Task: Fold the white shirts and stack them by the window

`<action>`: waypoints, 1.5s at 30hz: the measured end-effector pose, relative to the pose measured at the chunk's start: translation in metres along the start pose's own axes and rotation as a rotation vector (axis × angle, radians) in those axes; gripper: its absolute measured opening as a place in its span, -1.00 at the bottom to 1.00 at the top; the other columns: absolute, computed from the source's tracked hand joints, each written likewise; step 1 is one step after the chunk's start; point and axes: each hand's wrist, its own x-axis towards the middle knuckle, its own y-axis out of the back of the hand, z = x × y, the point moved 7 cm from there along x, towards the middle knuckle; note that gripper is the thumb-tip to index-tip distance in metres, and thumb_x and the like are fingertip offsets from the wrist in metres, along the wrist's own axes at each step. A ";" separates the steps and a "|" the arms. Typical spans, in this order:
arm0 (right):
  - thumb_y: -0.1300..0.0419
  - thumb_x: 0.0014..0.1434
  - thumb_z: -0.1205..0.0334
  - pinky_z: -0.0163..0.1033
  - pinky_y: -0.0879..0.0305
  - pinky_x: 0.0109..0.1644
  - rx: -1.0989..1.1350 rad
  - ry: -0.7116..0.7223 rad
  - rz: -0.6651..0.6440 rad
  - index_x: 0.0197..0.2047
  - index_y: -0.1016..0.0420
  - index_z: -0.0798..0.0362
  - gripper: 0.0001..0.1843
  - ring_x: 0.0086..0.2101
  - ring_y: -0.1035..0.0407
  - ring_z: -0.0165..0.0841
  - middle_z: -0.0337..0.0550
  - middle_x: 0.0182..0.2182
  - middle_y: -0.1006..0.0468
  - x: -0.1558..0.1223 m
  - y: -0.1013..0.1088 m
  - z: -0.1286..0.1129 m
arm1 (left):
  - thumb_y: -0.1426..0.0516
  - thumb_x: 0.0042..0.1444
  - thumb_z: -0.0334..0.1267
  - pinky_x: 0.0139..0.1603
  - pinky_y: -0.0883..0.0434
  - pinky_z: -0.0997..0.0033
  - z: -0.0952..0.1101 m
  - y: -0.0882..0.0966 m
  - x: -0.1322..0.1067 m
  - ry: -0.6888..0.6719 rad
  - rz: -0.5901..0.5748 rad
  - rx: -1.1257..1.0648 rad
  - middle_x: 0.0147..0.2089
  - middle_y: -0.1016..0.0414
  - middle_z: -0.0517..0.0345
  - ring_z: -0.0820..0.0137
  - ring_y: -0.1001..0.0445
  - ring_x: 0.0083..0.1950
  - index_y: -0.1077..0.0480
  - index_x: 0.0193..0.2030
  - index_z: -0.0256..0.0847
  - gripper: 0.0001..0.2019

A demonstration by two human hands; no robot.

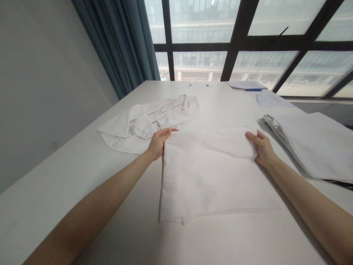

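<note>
A folded white cloth (212, 173) lies flat on the white table (82, 176) in front of me. My left hand (159, 141) pinches its far left corner, fingers closed on the fabric. My right hand (261, 147) rests at the cloth's far right corner, fingers pressed together on the edge. Both forearms reach in from the bottom of the view.
A crumpled heap of white cloths (149, 121) lies to the far left of my hands. A stack of folded white cloths (311, 143) sits at the right. Papers (246, 85) and a blue pen (253, 89) lie by the window. A dark curtain (121, 44) hangs at the back left.
</note>
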 end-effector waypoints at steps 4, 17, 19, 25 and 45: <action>-0.36 -0.10 -0.16 -0.03 -0.46 -0.44 -0.018 -0.022 0.021 -0.31 -0.48 -0.12 -0.63 -0.41 -0.53 -0.09 -0.12 -0.37 -0.65 0.000 0.001 0.001 | -0.39 -0.16 -0.02 -0.31 -0.42 0.39 0.001 0.001 0.000 0.001 -0.008 0.062 -0.36 -0.60 0.05 0.34 -0.51 -0.36 -0.59 -0.28 -0.29 -0.60; -0.18 0.11 0.05 -0.01 -0.34 -0.23 -0.570 0.390 0.015 -0.21 -0.53 -0.09 -0.79 -0.30 -0.46 -0.12 -0.12 -0.31 -0.61 0.000 -0.002 -0.034 | -0.30 0.04 -0.08 0.13 -0.39 0.21 0.020 -0.010 -0.010 -0.315 -0.070 0.646 -0.10 -0.64 0.01 0.16 -0.55 0.01 -0.62 -0.18 -0.20 -0.72; -0.12 0.16 0.15 0.09 -0.28 -0.05 -0.815 0.608 0.026 -0.11 -0.51 -0.05 -0.75 -0.13 -0.45 -0.04 -0.03 -0.16 -0.61 -0.011 -0.015 -0.052 | -0.28 0.09 -0.11 0.10 -0.43 0.24 0.022 -0.017 -0.018 -0.387 -0.072 0.698 -0.11 -0.65 0.04 0.19 -0.57 -0.03 -0.62 -0.17 -0.16 -0.76; -0.02 0.34 0.17 0.14 0.03 0.24 -1.177 0.994 -0.328 0.18 -0.33 -0.02 -0.63 0.15 -0.29 -0.08 0.00 0.06 -0.54 -0.059 -0.084 -0.061 | -0.20 0.20 -0.15 0.03 -0.50 0.33 0.026 -0.048 -0.048 -0.634 -0.316 0.837 -0.10 -0.65 0.08 0.28 -0.61 -0.06 -0.61 -0.14 -0.10 -0.81; -0.03 0.38 0.32 -0.10 -0.03 -0.06 -1.385 1.377 -0.289 -0.17 -0.46 -0.11 -0.80 -0.33 -0.31 -0.33 -0.31 -0.37 -0.60 -0.109 -0.104 -0.064 | 0.01 0.39 -0.10 -0.40 -0.24 0.40 0.020 -0.109 -0.082 -1.043 -0.322 1.747 -0.43 -0.55 0.09 0.38 -0.50 -0.44 -0.49 -0.16 -0.26 -0.67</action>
